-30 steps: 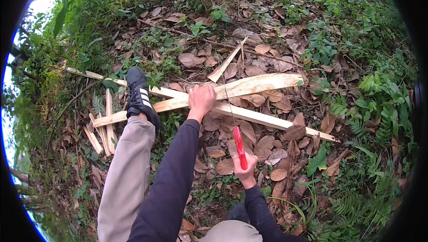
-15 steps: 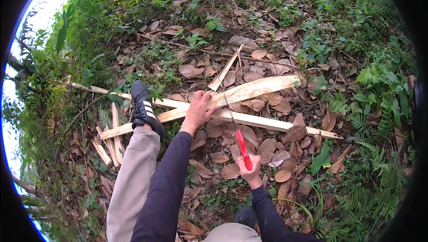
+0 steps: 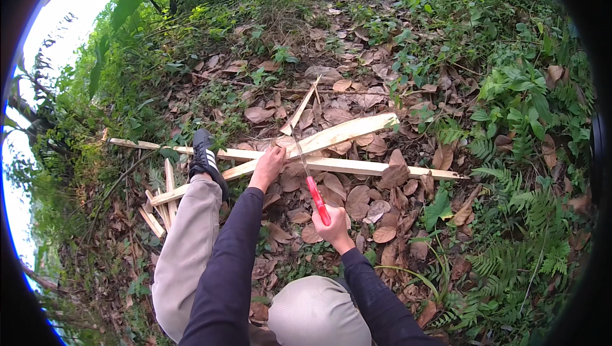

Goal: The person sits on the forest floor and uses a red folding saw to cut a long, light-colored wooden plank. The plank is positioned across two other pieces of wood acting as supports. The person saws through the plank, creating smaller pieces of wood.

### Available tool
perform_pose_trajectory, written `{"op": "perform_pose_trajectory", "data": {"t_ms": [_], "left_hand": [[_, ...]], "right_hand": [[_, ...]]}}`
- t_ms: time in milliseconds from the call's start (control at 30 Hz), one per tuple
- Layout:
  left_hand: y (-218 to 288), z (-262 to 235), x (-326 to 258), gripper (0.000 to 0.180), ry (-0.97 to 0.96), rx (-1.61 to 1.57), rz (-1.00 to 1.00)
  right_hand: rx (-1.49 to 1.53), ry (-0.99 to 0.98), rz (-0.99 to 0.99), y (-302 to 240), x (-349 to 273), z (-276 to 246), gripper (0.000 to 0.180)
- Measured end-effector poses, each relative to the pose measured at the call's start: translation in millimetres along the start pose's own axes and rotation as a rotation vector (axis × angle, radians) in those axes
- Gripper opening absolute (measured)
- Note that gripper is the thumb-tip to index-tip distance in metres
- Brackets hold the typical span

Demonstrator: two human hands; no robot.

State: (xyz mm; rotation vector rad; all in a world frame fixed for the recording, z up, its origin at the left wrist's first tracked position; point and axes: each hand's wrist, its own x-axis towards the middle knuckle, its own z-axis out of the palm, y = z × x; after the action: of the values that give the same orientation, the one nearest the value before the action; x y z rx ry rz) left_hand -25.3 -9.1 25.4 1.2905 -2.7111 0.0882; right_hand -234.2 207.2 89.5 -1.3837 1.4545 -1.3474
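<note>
My right hand grips the red handle of a hand saw. The thin blade points up and away, crossing a rough, pale wooden plank just right of my left hand. My left fingers are bent over that plank and hold it where it crosses a long, narrow wooden strip underneath. Farther left, my black shoe with white stripes presses down over the wood. How deep the blade sits in the plank is too small to tell.
A short split piece of wood lies beyond the plank. Several loose sticks lie left of my shoe. Big dry brown leaves cover the ground, with ferns on the right. My bent knee is at the lower middle.
The saw blade now crosses the plank closer to my left hand. My left fingers, flatter before, are more curled round the wood. The view has shifted, and more of my knee shows.
</note>
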Motion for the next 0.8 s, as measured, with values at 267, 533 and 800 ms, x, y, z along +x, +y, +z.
{"op": "perform_pose_trajectory", "data": {"t_ms": [267, 533, 800], "left_hand": [[0, -8, 0, 0.037, 0.077, -0.053, -0.095], [2, -6, 3, 0.038, 0.120, -0.084, -0.171], [-18, -5, 10, 0.030, 0.067, -0.070, -0.111]], "right_hand": [[0.010, 0.008, -0.018, 21, -8, 17, 0.022], [-0.043, -0.002, -0.076, 21, -20, -13, 0.019], [-0.096, -0.003, -0.024, 13, -72, -14, 0.016]]}}
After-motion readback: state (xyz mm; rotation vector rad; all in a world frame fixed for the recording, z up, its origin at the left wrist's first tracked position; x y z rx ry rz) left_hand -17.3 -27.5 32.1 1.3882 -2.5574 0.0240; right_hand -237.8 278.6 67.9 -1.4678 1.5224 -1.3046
